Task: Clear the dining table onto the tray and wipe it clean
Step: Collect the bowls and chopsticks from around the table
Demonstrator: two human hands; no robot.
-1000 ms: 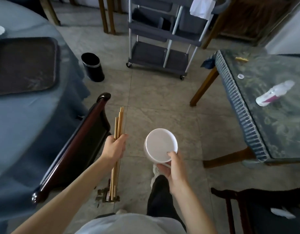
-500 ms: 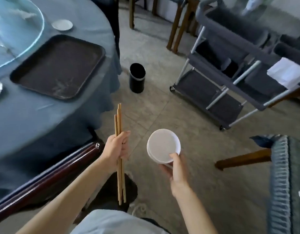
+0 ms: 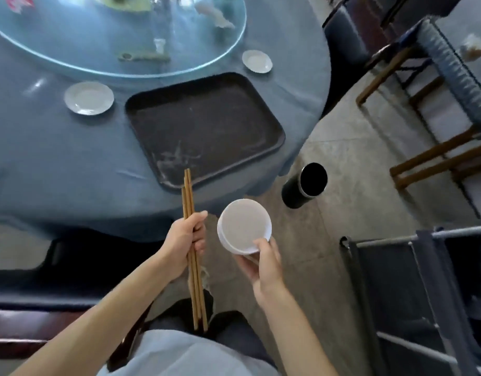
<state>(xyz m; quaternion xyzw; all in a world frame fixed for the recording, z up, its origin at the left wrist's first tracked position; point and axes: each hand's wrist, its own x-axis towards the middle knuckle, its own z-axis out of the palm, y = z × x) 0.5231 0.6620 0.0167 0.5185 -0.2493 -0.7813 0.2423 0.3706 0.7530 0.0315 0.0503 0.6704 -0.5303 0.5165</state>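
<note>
Presently, head view: left hand (image 3: 183, 244) grips a bundle of chopsticks (image 3: 192, 251) upright, tips over the near edge of the tray (image 3: 204, 126). Right hand (image 3: 263, 263) holds a white bowl (image 3: 243, 226) by its rim, just right of the chopsticks, beyond the table (image 3: 57, 158) edge. Tray lies on the table, bare. Two white saucers (image 3: 89, 98) (image 3: 257, 61) flank it. Black bin (image 3: 304, 185) stands on the floor nearby.

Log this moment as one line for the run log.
left hand grips chopsticks | right hand holds white bowl | tray empty | two plates on table
</note>
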